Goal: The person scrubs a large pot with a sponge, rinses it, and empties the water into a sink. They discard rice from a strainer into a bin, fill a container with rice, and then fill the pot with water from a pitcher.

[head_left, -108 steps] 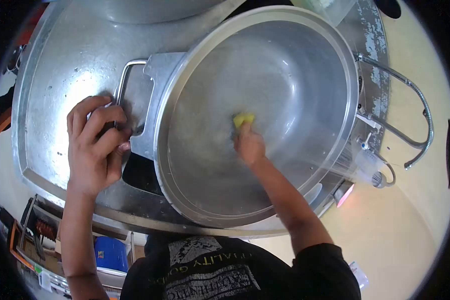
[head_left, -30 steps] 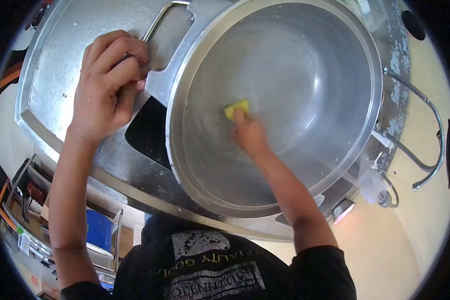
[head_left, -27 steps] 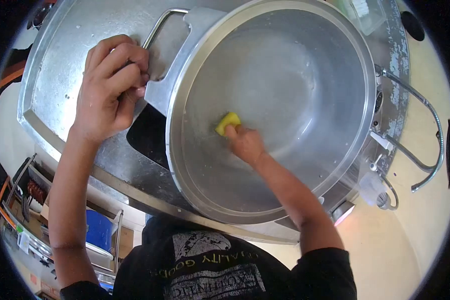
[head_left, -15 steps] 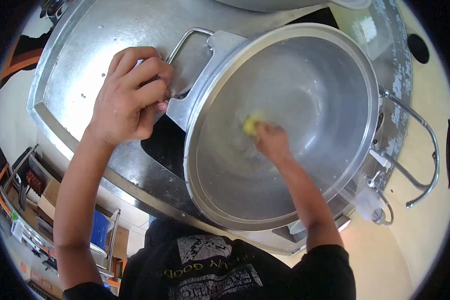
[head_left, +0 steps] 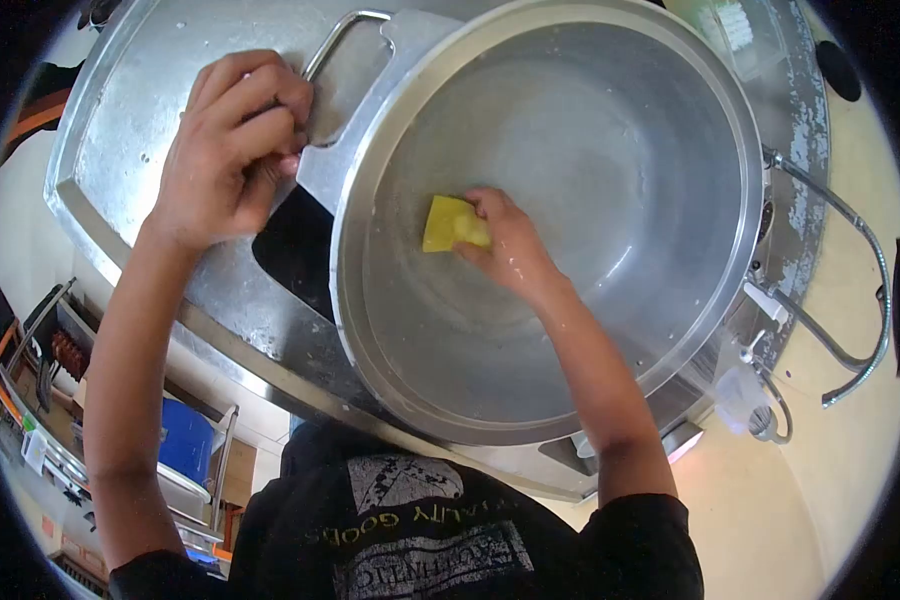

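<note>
The yellow sponge (head_left: 436,226) is inside the large metal pot (head_left: 570,110), left of centre and low in the bowl. The right hand (head_left: 510,245) pinches it between thumb and fingers; the hand is wet. The left hand (head_left: 232,150) is curled narrow around the near end of the wire handle (head_left: 340,42) on the pot's left side; its full grip is hidden behind the knuckles.

The pot stands on a metal table (head_left: 120,190), its near rim at the table's near edge. Its underside is out of view, so firmness of support cannot be confirmed. The right forearm crosses above the near right rim; contact cannot be determined.

Hazards, as judged: the pot could slide or tip toward the person if the right arm bears down while the left grip slackens. The sponge could slip from wet fingers. A bent metal pipe (head_left: 875,265) beside the right rim could be struck if the pot swings.
</note>
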The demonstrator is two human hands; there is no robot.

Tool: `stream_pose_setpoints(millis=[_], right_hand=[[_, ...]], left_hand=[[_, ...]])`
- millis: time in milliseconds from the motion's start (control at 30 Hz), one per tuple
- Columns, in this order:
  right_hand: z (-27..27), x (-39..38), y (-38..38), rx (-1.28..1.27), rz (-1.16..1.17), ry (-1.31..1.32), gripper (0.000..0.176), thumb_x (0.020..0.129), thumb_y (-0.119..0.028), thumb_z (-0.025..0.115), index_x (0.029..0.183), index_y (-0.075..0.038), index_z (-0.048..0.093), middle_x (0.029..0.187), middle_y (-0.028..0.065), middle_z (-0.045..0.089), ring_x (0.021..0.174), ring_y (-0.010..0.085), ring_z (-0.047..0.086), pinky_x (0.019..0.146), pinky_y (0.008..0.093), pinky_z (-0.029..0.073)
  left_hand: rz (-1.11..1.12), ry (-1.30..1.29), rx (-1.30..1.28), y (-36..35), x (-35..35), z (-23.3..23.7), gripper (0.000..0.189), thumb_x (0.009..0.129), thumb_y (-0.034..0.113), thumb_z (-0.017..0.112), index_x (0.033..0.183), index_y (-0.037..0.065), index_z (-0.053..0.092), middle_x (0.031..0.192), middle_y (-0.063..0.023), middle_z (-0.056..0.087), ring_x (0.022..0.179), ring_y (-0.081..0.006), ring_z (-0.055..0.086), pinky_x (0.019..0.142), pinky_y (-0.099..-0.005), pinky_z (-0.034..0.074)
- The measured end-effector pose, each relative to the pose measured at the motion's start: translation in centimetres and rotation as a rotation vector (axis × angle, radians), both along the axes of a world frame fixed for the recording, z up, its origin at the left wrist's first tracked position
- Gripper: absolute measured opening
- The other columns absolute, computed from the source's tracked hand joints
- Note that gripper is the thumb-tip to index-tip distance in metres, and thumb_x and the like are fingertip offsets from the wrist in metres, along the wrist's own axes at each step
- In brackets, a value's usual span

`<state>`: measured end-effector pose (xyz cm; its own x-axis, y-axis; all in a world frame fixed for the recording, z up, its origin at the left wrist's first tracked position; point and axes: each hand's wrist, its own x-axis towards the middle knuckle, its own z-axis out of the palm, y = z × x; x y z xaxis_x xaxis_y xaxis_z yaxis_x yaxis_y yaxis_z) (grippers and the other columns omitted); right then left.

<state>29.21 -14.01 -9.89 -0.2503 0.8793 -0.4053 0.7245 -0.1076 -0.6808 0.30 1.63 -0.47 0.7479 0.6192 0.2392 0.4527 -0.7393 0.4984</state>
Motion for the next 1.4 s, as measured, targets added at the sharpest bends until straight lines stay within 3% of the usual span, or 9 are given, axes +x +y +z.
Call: stream_pose_setpoints(millis=[167,333,467,533,867,1033,1133,1233,1400], right_hand=[[-0.5,2.3,-4.1,-0.054,0.194,-0.116,0.033,0.071,-0.006,0.07,0.102,-0.002,0.058,0.107,0.0123,0.052,0.094,0.0316,0.056,0.077,0.0403,0.049],[0.8,2.6,-4.0,0.326,0.597,-0.284,0.03,0.073,-0.007,0.06,0.103,-0.007,0.061,0.105,0.0077,0.053,0.1,0.0259,0.054,0.079,0.0369,0.05],[-0.1,2.9,-5.7,0.04,0.665,-0.324,0.035,0.071,-0.01,0.062,0.105,-0.009,0.061,0.104,0.0077,0.052,0.101,0.0244,0.051,0.079,0.0364,0.05],[-1.0,3.5,-7.2,0.272,0.573,-0.225,0.033,0.07,-0.01,0.061,0.103,-0.007,0.06,0.098,0.0096,0.05,0.098,0.0261,0.05,0.077,0.036,0.05],[-3.1,0.6,-4.0,0.398,0.49,-0.292,0.017,0.071,-0.013,0.061,0.087,-0.008,0.056,0.09,0.009,0.049,0.088,0.026,0.054,0.069,0.0354,0.052],[-4.6,0.4,-2.6,0.341,0.183,-0.395,0.039,0.057,-0.003,0.07,0.091,-0.007,0.051,0.093,0.0141,0.048,0.085,0.0342,0.054,0.068,0.0428,0.048],[-4.6,0.6,1.8,0.389,-0.031,-0.534,0.039,0.064,-0.008,0.07,0.098,-0.007,0.051,0.102,0.015,0.049,0.095,0.0352,0.055,0.072,0.0408,0.052],[-4.7,0.7,2.6,0.453,-0.014,-0.375,0.044,0.057,-0.001,0.069,0.097,-0.002,0.05,0.101,0.017,0.051,0.09,0.0362,0.055,0.071,0.0438,0.049],[-4.2,0.2,0.7,0.357,0.026,-0.33,0.044,0.063,-0.006,0.071,0.102,-0.006,0.05,0.107,0.0141,0.05,0.102,0.0348,0.053,0.077,0.0432,0.051]], left_hand=[[-0.007,-0.004,0.012,0.0,0.0,-0.1,0.02,0.053,0.001,0.062,0.069,0.006,0.052,0.095,-0.0071,0.057,0.105,-0.0302,0.05,0.089,-0.039,0.037],[-0.012,-0.001,0.018,0.0,-0.2,-0.2,0.02,0.053,0.0,0.062,0.068,0.007,0.051,0.095,-0.0068,0.057,0.105,-0.03,0.049,0.09,-0.0397,0.036],[-0.024,-0.006,0.03,0.1,-0.3,-0.3,0.019,0.054,-0.001,0.061,0.068,0.007,0.049,0.096,-0.0073,0.057,0.104,-0.0298,0.049,0.09,-0.0395,0.036],[-0.022,-0.007,0.038,0.1,-0.2,-0.4,0.019,0.054,-0.001,0.06,0.067,0.007,0.049,0.096,-0.0073,0.057,0.104,-0.0299,0.049,0.09,-0.0393,0.036],[-0.033,0.027,0.046,0.2,0.6,0.2,0.015,0.062,-0.005,0.051,0.073,0.001,0.044,0.094,-0.0145,0.055,0.101,-0.0357,0.049,0.089,-0.0427,0.038],[-0.058,0.034,0.085,0.2,0.5,-0.4,0.016,0.06,-0.007,0.049,0.073,0.0,0.043,0.098,-0.0167,0.056,0.101,-0.0365,0.049,0.089,-0.0423,0.038],[-0.08,0.046,0.124,0.3,0.8,-0.3,0.017,0.058,-0.008,0.048,0.071,0.0,0.042,0.096,-0.0171,0.057,0.101,-0.0361,0.049,0.088,-0.0429,0.039],[-0.073,0.049,0.11,0.2,0.6,-0.1,0.017,0.057,-0.008,0.047,0.071,0.0,0.042,0.095,-0.0171,0.057,0.1,-0.0357,0.049,0.088,-0.0428,0.039],[-0.104,-0.001,0.085,0.4,0.6,-0.2,0.015,0.06,-0.004,0.049,0.072,0.0,0.041,0.092,-0.0161,0.055,0.096,-0.0347,0.048,0.085,-0.0411,0.039]])
